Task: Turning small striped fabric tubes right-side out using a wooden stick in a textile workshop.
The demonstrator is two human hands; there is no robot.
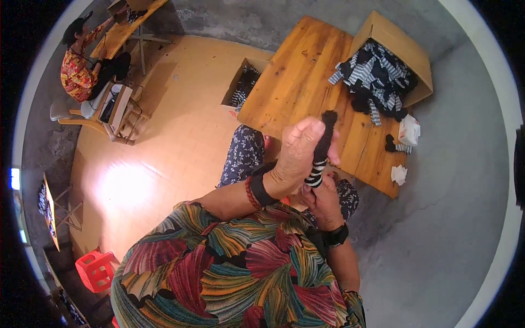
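I have a striped black sock (325,141) just right of centre frame, stretched lengthwise between both hands. The left hand (298,148) is clamped around its dark upper length; the right hand (324,201) grips the striped lower end, though I cannot make out every fingertip. I judge the knit light, soft and stretchy, unlikely to slip or break, so I favour the striped end as a hold, with the limp dark part supported. Beyond it, the wooden table (295,71) bears a carton (407,52) spilling a sock heap (377,76) at upper right; at upper left sits a co-worker (79,74).
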